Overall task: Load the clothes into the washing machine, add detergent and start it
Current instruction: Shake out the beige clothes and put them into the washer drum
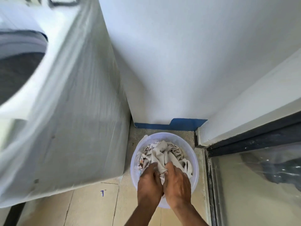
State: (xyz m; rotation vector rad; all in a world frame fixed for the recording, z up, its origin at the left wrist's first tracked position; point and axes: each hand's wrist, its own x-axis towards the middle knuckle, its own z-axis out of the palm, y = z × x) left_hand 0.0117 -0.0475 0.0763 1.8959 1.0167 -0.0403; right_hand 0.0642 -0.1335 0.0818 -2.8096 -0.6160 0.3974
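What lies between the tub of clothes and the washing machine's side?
In the head view, only a narrow strip of bare speckled floor separates the tub from the plastic-wrapped washing machine; nothing stands there.

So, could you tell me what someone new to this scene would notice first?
Both hands, the left hand and right hand, grip a beige cloth in a translucent bucket on the floor at bottom centre. A plastic-wrapped washing machine fills the left, its drum opening visible at the far left edge, and a blue strip lines the wall's base behind the bucket.
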